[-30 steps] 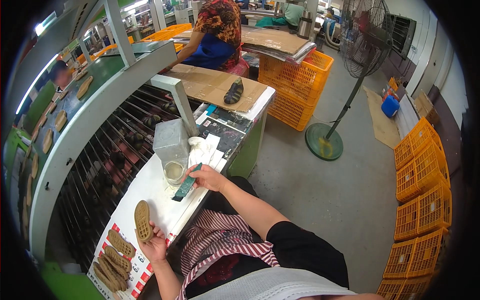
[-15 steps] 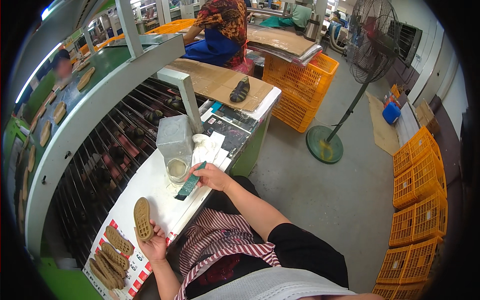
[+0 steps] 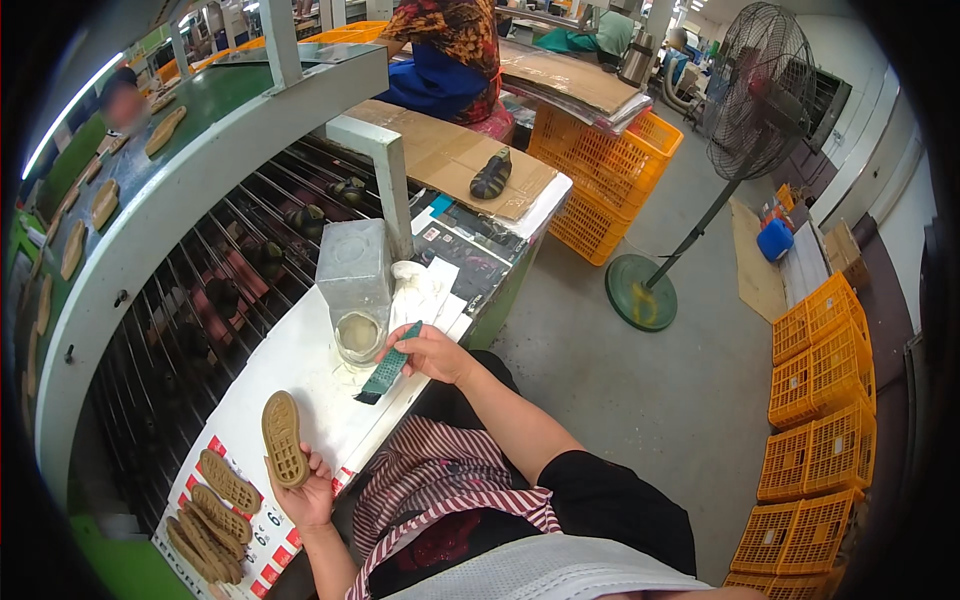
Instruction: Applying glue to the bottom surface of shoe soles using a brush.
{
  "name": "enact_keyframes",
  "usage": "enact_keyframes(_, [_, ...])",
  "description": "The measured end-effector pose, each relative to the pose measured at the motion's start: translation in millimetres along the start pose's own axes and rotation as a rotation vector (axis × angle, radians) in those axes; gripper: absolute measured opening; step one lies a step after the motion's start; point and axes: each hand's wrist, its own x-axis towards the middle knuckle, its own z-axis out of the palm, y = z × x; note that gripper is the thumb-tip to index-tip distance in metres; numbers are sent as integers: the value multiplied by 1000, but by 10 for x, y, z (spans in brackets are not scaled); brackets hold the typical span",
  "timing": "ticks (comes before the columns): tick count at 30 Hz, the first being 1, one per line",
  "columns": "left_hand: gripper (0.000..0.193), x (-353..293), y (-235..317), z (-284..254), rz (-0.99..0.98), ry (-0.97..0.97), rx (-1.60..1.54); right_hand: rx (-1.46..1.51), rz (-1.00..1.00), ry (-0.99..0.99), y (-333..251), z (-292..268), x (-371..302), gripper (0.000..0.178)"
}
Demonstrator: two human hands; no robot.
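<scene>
My left hand (image 3: 307,493) grips a tan shoe sole (image 3: 285,438) near its lower end, tilted up with its patterned face showing. In my right hand (image 3: 437,352) is a green brush (image 3: 388,372) with short dark bristles, pointing down over the white table top (image 3: 335,400). Just beyond the brush stands an open jar (image 3: 359,335) with pale contents, close against a grey box-shaped container (image 3: 353,262). A crumpled white cloth (image 3: 407,290) lies beside it. Several more tan soles (image 3: 212,525) rest in a cluster at the table's near left.
Left of the table runs a rack of metal rods (image 3: 215,290) with dark shoes below a curved grey frame (image 3: 130,240). A dark shoe (image 3: 491,175) sits on cardboard (image 3: 430,150). Orange crates (image 3: 815,385) and a standing fan (image 3: 640,292) are to the right; a co-worker (image 3: 455,50) sits ahead.
The view has shifted slightly. Both hands stay almost in place, still holding the sole and the brush.
</scene>
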Motion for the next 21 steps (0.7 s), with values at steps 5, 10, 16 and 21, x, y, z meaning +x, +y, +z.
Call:
enact_keyframes(5, [47,2,5,-1,10,13,7,1,9,33,4,16,3,16])
enact_keyframes(10, [47,7,0,21,7,21,6,2,11,28,-2,13,8,16])
enact_keyframes(16, [47,7,4,1,13,-3,12,1,13,37,20,-7,20,16])
enact_keyframes(21, [46,13,8,-51,7,-73,53,-6,8,19,12,-1,22,15])
